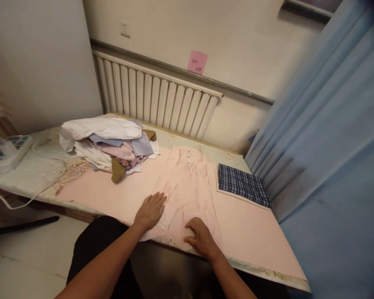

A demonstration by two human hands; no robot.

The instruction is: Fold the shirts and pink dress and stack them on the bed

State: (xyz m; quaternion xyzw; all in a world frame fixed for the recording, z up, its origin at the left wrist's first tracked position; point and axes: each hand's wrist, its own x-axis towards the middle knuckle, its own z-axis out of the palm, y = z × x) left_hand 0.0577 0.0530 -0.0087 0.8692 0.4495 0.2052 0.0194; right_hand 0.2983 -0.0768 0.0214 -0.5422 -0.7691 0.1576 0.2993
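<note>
A thin pale pink garment [190,182] with small printed or embroidered spots near its top lies spread on a pink cloth [246,226] of nearly the same colour. My left hand [151,209] rests flat at the garment's left side, its fingers stretched out. Over the lower part of the garment is my right hand [201,236], curved, with a gap between thumb and fingers and nothing seen in it. Folds run down the garment between the two hands, and its lower end reaches the table's front edge.
A heap of mixed clothes [109,143] lies at the left of the table. Folded blue checked cloth [243,185] sits to the right, beside a blue curtain [324,166]. A radiator [156,93] stands behind. At far left is a white device [11,151] with a cable.
</note>
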